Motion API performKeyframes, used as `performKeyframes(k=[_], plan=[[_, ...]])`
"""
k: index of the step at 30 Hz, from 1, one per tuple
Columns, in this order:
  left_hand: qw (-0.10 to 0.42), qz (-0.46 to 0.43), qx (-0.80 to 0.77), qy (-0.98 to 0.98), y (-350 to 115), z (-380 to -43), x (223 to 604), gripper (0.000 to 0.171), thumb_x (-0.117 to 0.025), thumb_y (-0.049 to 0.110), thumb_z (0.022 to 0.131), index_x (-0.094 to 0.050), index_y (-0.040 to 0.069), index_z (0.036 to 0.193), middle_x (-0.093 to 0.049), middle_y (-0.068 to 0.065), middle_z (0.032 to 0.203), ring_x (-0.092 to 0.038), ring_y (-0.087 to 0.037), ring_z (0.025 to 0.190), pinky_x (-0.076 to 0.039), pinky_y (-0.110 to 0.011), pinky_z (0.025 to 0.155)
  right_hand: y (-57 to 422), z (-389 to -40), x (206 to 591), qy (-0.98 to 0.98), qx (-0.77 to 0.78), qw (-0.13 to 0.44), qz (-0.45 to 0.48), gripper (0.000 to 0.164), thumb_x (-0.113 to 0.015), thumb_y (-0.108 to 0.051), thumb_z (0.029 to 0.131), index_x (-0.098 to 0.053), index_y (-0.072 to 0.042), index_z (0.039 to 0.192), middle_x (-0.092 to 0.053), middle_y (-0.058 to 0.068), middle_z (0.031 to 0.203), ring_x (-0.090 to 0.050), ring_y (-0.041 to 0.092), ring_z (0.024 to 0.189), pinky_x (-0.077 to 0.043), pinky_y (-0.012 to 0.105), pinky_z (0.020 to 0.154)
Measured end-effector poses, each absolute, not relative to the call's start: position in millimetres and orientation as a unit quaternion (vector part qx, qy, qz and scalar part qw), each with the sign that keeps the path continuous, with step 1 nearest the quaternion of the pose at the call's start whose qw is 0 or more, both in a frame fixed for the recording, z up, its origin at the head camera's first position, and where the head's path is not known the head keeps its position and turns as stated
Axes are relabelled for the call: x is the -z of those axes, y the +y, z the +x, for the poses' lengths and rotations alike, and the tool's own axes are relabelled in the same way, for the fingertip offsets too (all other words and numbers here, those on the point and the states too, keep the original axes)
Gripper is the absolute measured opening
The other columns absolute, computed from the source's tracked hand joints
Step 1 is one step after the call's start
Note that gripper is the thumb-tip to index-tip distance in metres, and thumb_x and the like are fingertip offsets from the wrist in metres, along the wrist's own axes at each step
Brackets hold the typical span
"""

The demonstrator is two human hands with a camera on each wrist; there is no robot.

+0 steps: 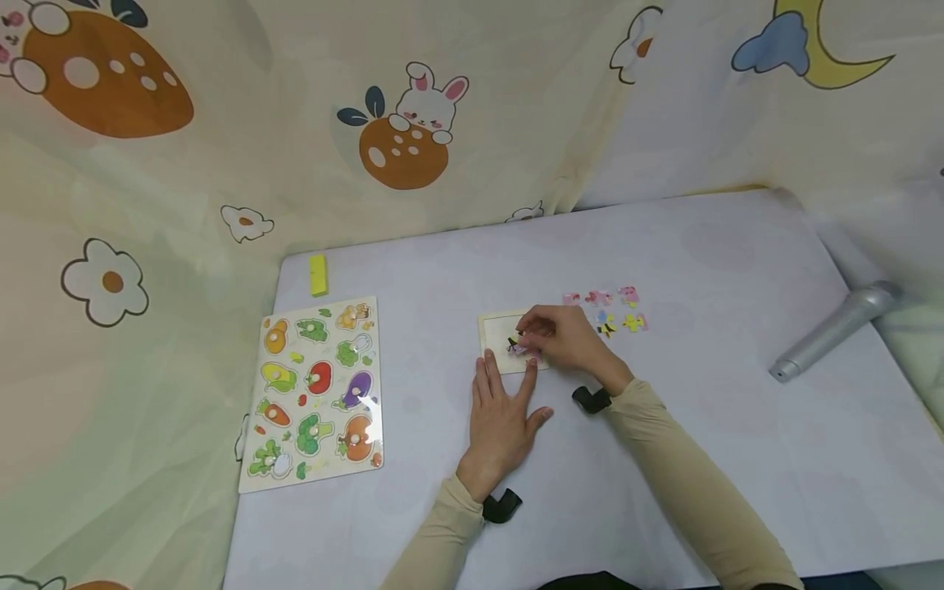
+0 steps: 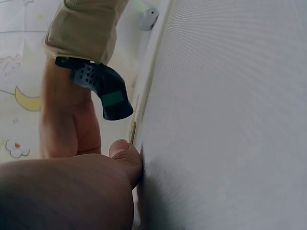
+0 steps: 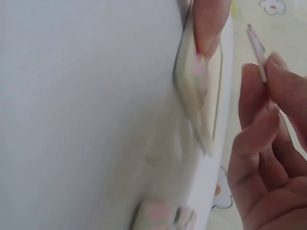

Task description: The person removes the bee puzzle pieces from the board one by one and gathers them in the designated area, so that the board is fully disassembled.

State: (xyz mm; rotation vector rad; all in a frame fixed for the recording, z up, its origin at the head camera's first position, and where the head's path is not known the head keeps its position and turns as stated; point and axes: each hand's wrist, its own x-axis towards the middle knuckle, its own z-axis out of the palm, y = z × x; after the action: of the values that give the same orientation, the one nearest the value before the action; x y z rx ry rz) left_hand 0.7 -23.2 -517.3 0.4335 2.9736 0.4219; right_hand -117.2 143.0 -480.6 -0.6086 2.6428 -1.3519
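Observation:
A small pale puzzle tray (image 1: 496,325) with a raised border lies at the middle of the table. My right hand (image 1: 571,338) is over its right side and pinches a thin puzzle piece (image 3: 257,48) between thumb and fingers; in the right wrist view the piece stands edge-on, above the tray. My left hand (image 1: 503,422) lies flat with straight fingers at the tray's near edge. One left fingertip touches a pink piece (image 3: 200,72) in the tray. Several loose puzzle pieces (image 1: 633,322), pink and yellow, lie right of the tray, just beyond my right hand.
A vegetable peg board (image 1: 332,336) lies at the table's left side, with a yellow block (image 1: 319,275) behind it. A grey metal tube (image 1: 833,332) juts over the right edge. A patterned curtain (image 1: 295,164) hangs behind the table.

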Motion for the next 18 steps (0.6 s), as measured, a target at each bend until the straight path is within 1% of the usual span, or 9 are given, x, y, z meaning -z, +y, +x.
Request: performKeyframes(k=[4, 8, 12, 15, 18], plan=[[0.044, 0.142, -0.137, 0.979, -23, 2, 518, 0.077, -0.058, 0.06, 0.102, -0.035, 0.027, 0.167, -0.008, -0.044, 0.168, -0.013, -0.059, 0.158, -0.027, -0.062, 0.126, 155, -115, 482, 0.876, 0.451, 0.043, -0.166, 0.016, -0.086, -0.015, 0.091, -0.082, -0.01, 0.105, -0.082, 0.006, 0.097, -0.078, 0.02, 0.085, -0.06, 0.033, 0.078], [0.041, 0.142, -0.131, 0.98, -23, 2, 518, 0.077, -0.057, 0.061, 0.102, -0.034, 0.027, 0.168, -0.008, -0.044, 0.168, -0.014, -0.058, 0.158, -0.028, -0.062, 0.126, 170, -113, 485, 0.872, 0.472, 0.048, -0.122, 0.024, -0.087, -0.015, 0.089, -0.083, -0.01, 0.113, -0.082, 0.01, 0.11, -0.08, 0.024, 0.093, -0.06, 0.025, 0.078], [0.04, 0.143, -0.13, 0.98, -23, 1, 518, 0.077, -0.057, 0.06, 0.103, -0.034, 0.027, 0.168, -0.007, -0.044, 0.168, -0.014, -0.058, 0.158, -0.028, -0.062, 0.126, 188, -112, 487, 0.858, 0.5, 0.07, -0.09, 0.031, -0.087, -0.012, 0.089, -0.081, -0.008, 0.119, -0.08, 0.012, 0.119, -0.08, 0.028, 0.1, -0.057, 0.016, 0.077], [0.043, 0.141, -0.134, 0.98, -23, 1, 518, 0.076, -0.057, 0.059, 0.103, -0.034, 0.027, 0.168, -0.007, -0.044, 0.168, -0.013, -0.058, 0.158, -0.027, -0.062, 0.126, 201, -112, 486, 0.851, 0.513, 0.083, -0.083, 0.035, -0.086, -0.01, 0.089, -0.079, -0.005, 0.123, -0.078, 0.016, 0.122, -0.079, 0.033, 0.103, -0.057, 0.014, 0.078], [0.047, 0.14, -0.139, 0.979, -23, 1, 518, 0.076, -0.057, 0.059, 0.103, -0.033, 0.026, 0.168, -0.007, -0.044, 0.168, -0.013, -0.058, 0.158, -0.026, -0.062, 0.127, 215, -111, 484, 0.851, 0.512, 0.082, -0.084, 0.037, -0.087, -0.009, 0.089, -0.078, -0.003, 0.124, -0.077, 0.018, 0.124, -0.078, 0.035, 0.104, -0.056, 0.012, 0.079]])
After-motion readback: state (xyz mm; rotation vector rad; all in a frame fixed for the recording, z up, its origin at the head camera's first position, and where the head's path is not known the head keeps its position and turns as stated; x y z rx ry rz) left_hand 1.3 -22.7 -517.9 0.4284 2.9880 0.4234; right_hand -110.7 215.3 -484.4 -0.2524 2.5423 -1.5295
